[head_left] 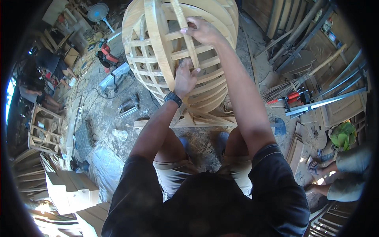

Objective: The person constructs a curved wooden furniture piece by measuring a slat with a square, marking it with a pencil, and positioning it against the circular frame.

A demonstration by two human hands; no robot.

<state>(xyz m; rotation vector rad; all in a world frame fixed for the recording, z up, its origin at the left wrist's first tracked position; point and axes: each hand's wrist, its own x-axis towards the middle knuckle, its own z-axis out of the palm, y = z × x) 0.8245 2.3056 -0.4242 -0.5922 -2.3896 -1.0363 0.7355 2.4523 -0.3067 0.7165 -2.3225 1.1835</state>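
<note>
A large rounded wooden frame (205,100) of curved ribs and crossing slats stands in front of me. A narrow wooden strip (192,49) lies lengthwise over its slats, beside a broad curved rib (157,31). My right hand (203,31) is closed on the strip's upper part, thumb on one side and fingers over it. Lower down, my left hand (185,81), with a dark watch on its wrist, has thumb and fingers closed about the strip's lower end. Part of its grip is hidden behind the hand.
Power tools (106,53) and cables lie on the floor at left, with a fan (98,12) beyond. Cardboard boxes (73,189) stand lower left. Red clamps (294,96) and metal bars are at right, near another person's legs (351,166). More people sit far left.
</note>
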